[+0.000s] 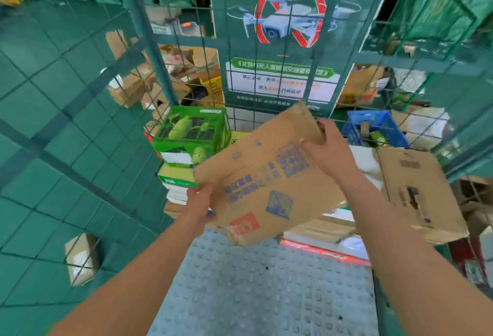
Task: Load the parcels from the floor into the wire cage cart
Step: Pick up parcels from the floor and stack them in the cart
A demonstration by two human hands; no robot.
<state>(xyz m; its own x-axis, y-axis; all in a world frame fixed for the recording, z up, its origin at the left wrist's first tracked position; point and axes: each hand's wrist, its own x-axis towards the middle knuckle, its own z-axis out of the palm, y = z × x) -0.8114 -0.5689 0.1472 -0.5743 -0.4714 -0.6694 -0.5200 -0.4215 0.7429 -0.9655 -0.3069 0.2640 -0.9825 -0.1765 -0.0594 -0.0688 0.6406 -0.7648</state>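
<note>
One brown cardboard parcel point(266, 181), tilted, held above the studded floor point(264, 290) of the wire cage cart point(149, 42); left hand point(200, 202) grips its lower left edge, right hand point(328, 149) its upper right corner. One green carton point(190, 133) tops the stack at back left; bare floor lies beneath the parcel

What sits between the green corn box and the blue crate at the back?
In the head view, the held cardboard parcel spans the stretch between the green corn box and blue crate.

both hands point(329, 153) gripping cardboard parcel point(262, 183); cage cart point(149, 39)
</note>
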